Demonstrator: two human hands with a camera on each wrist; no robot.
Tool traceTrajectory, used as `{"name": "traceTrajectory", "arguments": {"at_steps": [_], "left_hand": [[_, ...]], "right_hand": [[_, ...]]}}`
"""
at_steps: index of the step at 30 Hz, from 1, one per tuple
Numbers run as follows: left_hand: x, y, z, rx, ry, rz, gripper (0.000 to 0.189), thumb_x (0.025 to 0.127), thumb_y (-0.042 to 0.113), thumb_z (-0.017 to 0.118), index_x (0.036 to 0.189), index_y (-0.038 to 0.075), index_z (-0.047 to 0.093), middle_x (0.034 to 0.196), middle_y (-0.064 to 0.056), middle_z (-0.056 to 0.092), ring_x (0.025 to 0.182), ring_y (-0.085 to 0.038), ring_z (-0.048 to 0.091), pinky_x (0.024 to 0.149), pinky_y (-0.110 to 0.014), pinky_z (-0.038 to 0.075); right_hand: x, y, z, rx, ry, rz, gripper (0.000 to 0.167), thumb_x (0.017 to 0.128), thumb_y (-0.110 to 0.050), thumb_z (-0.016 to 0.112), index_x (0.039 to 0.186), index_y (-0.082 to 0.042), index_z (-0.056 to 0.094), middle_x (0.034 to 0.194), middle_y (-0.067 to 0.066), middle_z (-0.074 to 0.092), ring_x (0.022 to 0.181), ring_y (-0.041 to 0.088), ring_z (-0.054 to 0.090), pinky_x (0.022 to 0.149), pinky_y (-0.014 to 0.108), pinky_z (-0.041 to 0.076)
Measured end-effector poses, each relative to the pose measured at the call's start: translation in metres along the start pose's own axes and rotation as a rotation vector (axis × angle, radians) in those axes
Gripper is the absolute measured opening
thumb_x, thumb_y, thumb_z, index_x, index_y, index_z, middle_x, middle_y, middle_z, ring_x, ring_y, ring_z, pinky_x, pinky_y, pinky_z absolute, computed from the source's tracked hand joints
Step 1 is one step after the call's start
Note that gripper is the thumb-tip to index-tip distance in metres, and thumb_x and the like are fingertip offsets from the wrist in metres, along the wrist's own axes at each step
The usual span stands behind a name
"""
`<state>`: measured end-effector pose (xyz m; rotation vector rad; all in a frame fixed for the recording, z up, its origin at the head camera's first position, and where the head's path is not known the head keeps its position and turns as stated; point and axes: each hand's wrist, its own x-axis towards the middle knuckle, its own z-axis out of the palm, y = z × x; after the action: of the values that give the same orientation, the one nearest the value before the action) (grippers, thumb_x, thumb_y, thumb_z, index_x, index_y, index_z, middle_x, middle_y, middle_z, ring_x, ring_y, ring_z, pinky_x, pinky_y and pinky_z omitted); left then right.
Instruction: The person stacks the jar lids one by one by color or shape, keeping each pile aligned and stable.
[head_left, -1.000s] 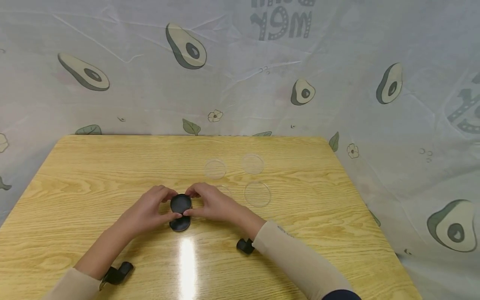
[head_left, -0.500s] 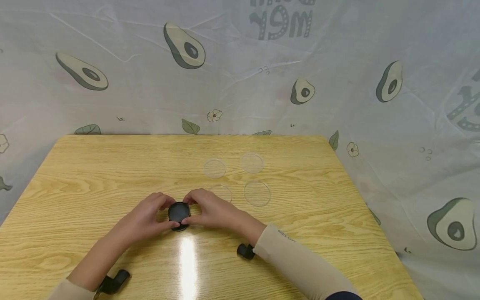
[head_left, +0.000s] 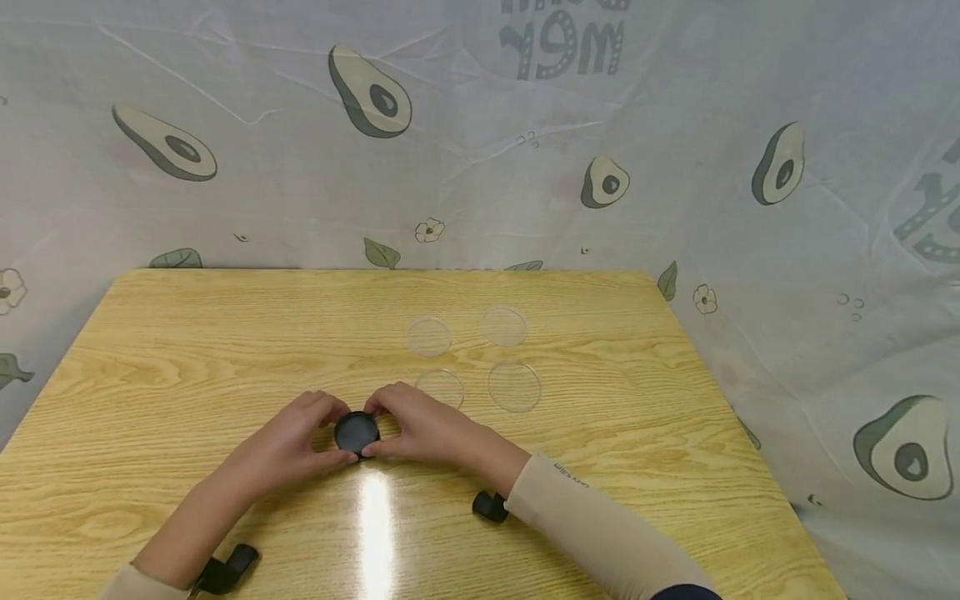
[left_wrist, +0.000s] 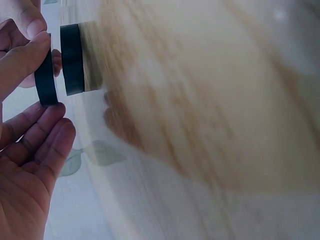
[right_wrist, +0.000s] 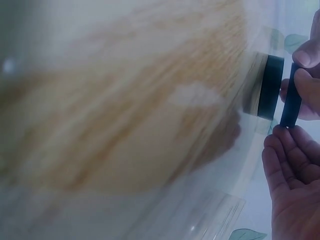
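Note:
A shallow round black piece like a lid (head_left: pixel 356 433) is held level between both hands, low over the table. My left hand (head_left: pixel 296 437) pinches its left rim between thumb and fingers. From the other side my right hand (head_left: pixel 420 425) grips the right rim. Just below sits a second, thicker black round piece (left_wrist: pixel 72 60) on the table, mostly hidden under the first in the head view. Both wrist views show a narrow gap between the held lid (right_wrist: pixel 291 95) and the lower piece.
Several clear round discs lie behind my right hand, among them a disc (head_left: pixel 514 386) and another disc (head_left: pixel 505 327). The wooden table (head_left: pixel 600 433) ends at a pale cloth (head_left: pixel 480 183) printed with avocados. Black wrist mounts (head_left: pixel 228 571) sit under the forearms.
Both hands have carried the black lid toward me and over the lower black piece, which showed in front of it one second ago. The clear discs have stayed in place.

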<state>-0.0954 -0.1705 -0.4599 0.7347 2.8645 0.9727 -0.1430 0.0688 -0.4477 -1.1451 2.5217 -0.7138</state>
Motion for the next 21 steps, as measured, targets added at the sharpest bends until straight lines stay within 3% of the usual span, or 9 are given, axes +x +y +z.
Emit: {"name": "traceTrajectory", "arguments": {"at_steps": [21], "left_hand": [[0.0012,0.0028,0.0034,0.033,-0.039,-0.008,0.043,0.081,0.03,0.092,0.113,0.013,0.067,0.109,0.002,0.066,0.102,-0.015,0.06,0.084,-0.035,0.057]], "right_hand": [[-0.0022,0.0012,0.0011,-0.024,-0.033,0.011,0.049,0.095,-0.042,0.078,0.131,-0.012,0.063,0.127,-0.001,0.068,0.12,0.01,0.06,0.104,0.02,0.05]]}}
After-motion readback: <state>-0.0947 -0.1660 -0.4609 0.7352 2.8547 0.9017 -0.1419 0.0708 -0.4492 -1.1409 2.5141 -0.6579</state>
